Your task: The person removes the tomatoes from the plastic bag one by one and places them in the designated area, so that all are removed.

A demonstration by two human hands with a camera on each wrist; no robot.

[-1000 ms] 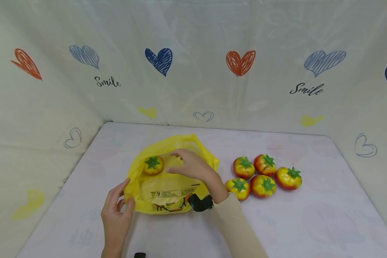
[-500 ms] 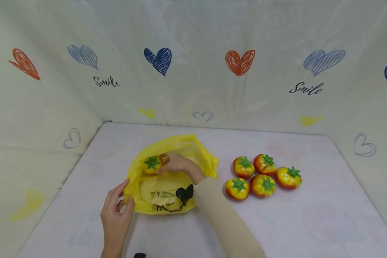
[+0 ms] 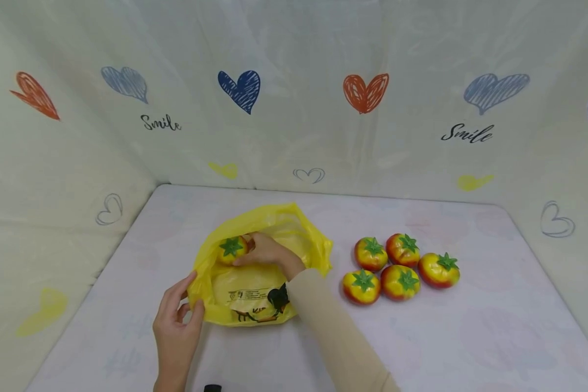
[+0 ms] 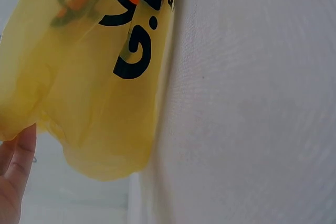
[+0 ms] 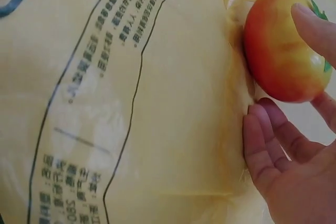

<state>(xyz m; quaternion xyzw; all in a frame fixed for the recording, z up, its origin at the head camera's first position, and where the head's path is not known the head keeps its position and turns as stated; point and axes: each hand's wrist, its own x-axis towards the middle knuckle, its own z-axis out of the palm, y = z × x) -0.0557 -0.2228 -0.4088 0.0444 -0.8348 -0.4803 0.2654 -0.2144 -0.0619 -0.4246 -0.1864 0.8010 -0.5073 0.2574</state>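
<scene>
A yellow plastic bag (image 3: pixel 255 280) lies with its mouth spread on the table, dark print on its side. My left hand (image 3: pixel 177 321) pinches the left edge of its mouth between thumb and fingers; the left wrist view shows part of that hand (image 4: pixel 14 174) beside the hanging plastic. Inside the bag, at its left, sits a glossy red-yellow tomato (image 3: pixel 231 249) with a green star-shaped top. My right hand (image 3: pixel 264 250) reaches in and grips this tomato (image 5: pixel 281 48). In the right wrist view the thumb (image 5: pixel 317 30) lies on one side and a finger on the other.
Several more red-yellow tomatoes (image 3: pixel 400 283) stand in a cluster on the white table (image 3: pixel 470 337), right of the bag. A small black object (image 3: pixel 213 388) shows at the bottom edge. Heart-printed curtains (image 3: pixel 294 98) rise behind and beside the table.
My right hand has moved left within the bag, from apart with spread fingers to gripping the tomato. My left hand keeps its hold on the bag's edge.
</scene>
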